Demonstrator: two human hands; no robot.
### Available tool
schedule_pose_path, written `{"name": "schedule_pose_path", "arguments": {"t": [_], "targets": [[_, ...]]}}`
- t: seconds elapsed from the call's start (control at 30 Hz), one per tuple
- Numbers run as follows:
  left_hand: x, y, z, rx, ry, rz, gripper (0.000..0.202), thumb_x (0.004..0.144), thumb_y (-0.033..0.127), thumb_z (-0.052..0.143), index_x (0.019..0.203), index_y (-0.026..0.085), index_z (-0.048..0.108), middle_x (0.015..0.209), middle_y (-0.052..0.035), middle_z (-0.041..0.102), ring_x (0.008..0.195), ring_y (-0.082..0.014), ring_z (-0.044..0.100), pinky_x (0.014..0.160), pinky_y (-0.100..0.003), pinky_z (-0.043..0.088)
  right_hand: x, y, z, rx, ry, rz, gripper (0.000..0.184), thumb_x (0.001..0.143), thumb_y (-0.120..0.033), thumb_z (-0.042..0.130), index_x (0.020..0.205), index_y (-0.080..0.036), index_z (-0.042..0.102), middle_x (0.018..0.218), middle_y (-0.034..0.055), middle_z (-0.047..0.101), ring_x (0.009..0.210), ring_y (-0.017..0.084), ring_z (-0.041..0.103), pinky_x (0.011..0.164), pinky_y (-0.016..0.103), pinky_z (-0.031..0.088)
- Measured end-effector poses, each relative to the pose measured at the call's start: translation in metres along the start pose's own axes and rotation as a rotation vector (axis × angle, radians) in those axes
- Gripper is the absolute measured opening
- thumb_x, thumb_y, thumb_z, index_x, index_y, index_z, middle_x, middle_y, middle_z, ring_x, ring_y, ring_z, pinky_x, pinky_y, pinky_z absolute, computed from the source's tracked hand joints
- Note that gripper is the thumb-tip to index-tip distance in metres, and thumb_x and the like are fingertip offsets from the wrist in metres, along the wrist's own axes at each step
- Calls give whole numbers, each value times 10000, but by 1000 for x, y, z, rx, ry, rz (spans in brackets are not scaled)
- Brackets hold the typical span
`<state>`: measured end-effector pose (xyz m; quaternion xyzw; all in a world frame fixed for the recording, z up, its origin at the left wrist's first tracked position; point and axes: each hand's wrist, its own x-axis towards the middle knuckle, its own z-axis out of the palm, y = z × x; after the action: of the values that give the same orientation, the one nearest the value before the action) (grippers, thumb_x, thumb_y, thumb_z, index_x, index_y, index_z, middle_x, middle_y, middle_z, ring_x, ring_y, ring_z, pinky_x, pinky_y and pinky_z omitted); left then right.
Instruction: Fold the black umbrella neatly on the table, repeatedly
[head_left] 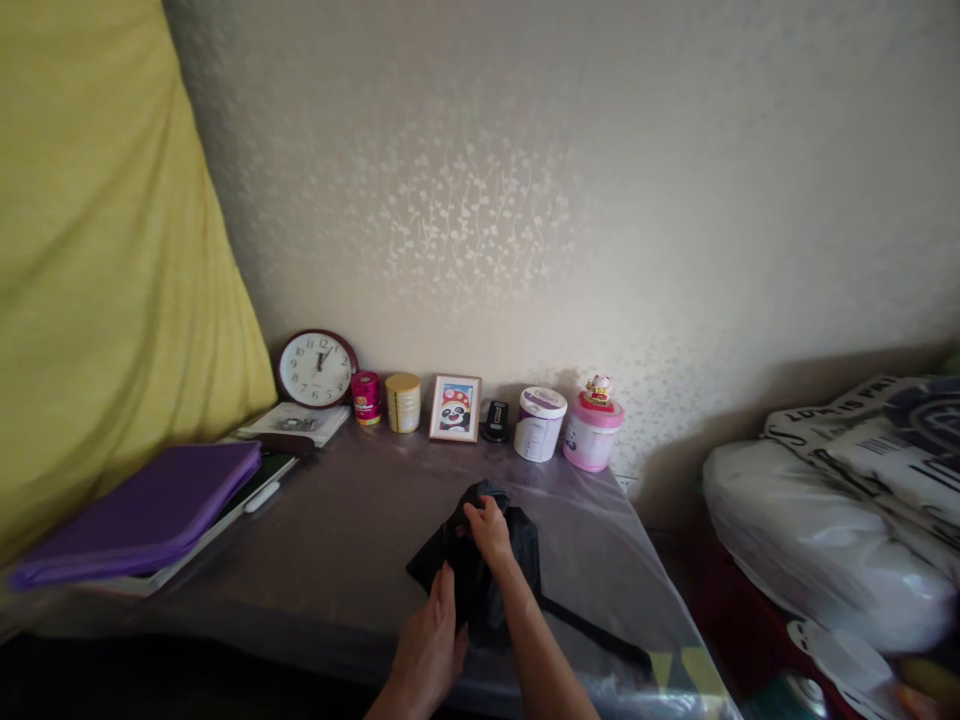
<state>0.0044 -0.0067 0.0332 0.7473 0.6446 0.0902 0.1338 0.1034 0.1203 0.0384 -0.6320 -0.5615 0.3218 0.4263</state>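
A crumpled black cloth or bag [517, 560] lies on the grey table [330, 540], near its front edge. My right hand [489, 530] rests on top of it, fingers curled into the fabric. My left hand [429, 640] reaches in from below, its fingers stretched flat against the cloth's near left side. A black strap [592, 630] trails from the cloth toward the right along the table.
Along the wall stand a round clock [316, 368], a red tin [366, 397], a gold tin [403, 402], a framed panda picture [455, 408], a white tub [540, 423] and a pink jar [592, 430]. A purple case [142, 510] lies left. Bags [825, 530] pile up right.
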Motion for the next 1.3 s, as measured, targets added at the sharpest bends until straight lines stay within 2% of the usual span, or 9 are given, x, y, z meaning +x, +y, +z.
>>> {"name": "schedule_pose_path", "arguments": {"t": [0.1,0.2,0.3,0.37,0.53,0.7,0.83,1.03,1.3], "targets": [[-5,-1,0,-85,64,-3,670,799,127,354,1388,89,36,1401,-162,326,1142,-179,500,890,-258,423,0,-2,-1,-87,-41,-11,362,785,-301,503,1093,-113,535,845,97,696,899,222,626,758,295,419],[-7,0,-1,-87,81,13,757,792,84,351,1387,180,-108,1357,-150,382,1013,-165,581,786,-240,459,-1,-6,-2,-133,-93,-31,360,800,-290,478,1108,-106,518,851,110,701,896,215,633,754,291,421],[-6,2,-1,25,41,27,786,775,32,341,1381,322,-66,1222,-116,485,822,-148,634,667,-229,463,-3,-12,-3,-128,-185,-67,322,829,-271,422,1099,-123,518,729,52,709,739,163,661,670,249,439],[-4,4,-1,74,28,17,793,755,14,360,1381,355,13,1201,-113,481,774,-144,637,637,-222,456,-6,-16,-4,-117,-245,-107,278,831,-254,412,1043,-143,555,701,23,708,657,135,656,623,222,441],[-2,6,1,60,15,-36,758,730,22,405,1397,228,109,1247,-146,441,792,-148,630,650,-222,457,-23,-22,-13,-132,-304,-273,223,805,-195,453,927,-211,639,782,-6,708,738,127,646,671,213,442],[-3,5,5,24,21,-50,689,752,16,368,1391,166,156,1294,-151,421,866,-139,615,710,-203,448,-45,-8,-25,-171,-226,-654,241,864,-220,425,949,-234,650,932,12,685,921,144,587,831,262,431],[-1,5,9,-2,28,-58,686,760,22,348,1395,139,118,1323,-164,401,870,-141,616,718,-209,455,-39,8,-29,-237,-163,-784,232,871,-210,434,971,-208,644,1007,47,670,1063,172,529,958,349,368],[1,6,10,-14,-14,-97,675,759,42,354,1390,96,120,1344,-178,387,860,-145,623,711,-209,463,8,23,-22,-422,-101,-715,255,876,-237,430,1019,-214,640,1130,62,630,1190,196,450,1027,435,258],[2,10,-1,-34,-117,-193,618,788,85,346,1375,43,157,1423,-218,244,1095,-206,538,863,-261,426,51,22,-22,-599,-33,-519,288,883,-231,403,1080,-219,612,1185,66,599,1180,199,462,1004,403,291]]}}
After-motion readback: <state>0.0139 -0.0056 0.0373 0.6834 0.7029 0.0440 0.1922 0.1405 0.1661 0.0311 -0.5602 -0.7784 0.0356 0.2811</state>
